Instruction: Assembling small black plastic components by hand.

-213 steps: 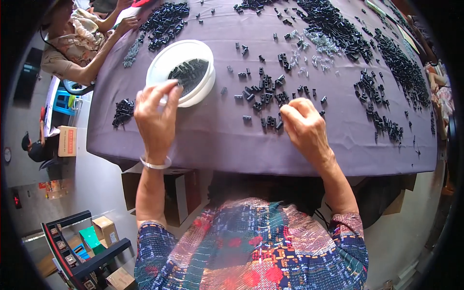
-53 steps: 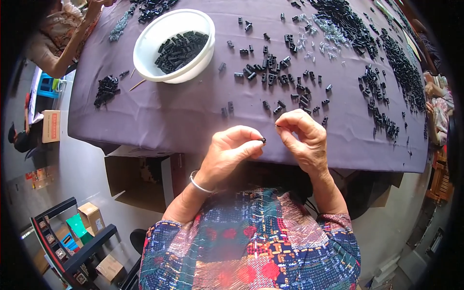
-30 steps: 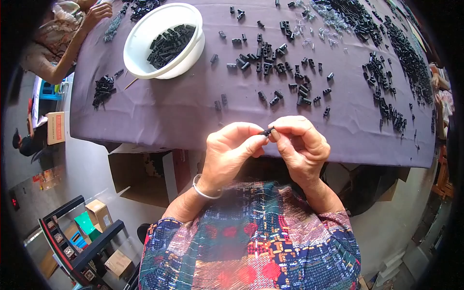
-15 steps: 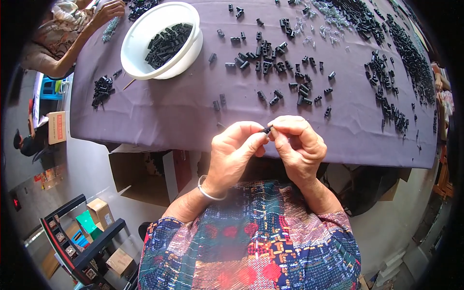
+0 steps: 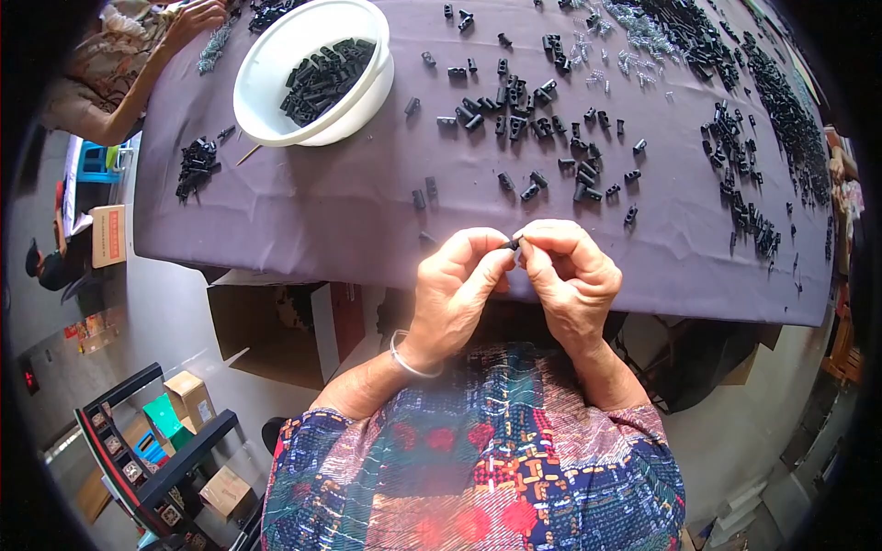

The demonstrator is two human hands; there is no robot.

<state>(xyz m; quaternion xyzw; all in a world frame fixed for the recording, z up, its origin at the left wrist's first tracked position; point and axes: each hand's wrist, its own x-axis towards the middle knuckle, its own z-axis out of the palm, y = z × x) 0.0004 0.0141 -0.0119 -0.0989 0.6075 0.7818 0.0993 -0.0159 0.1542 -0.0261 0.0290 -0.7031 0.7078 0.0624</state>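
Both hands, left (image 5: 457,285) and right (image 5: 571,275), pinched on one small black part (image 5: 511,243) at worktop (image 5: 322,220) edge; bowl (image 5: 276,69) at eleven o'clock partly filled, many loose parts (image 5: 537,101) at twelve apparently left.

One head-worn fisheye view, looking steeply down over the person's chest, close on both hands at the near edge of the worktop (image 5: 349,220). Its far side curves along the top rim, floor showing lower left.
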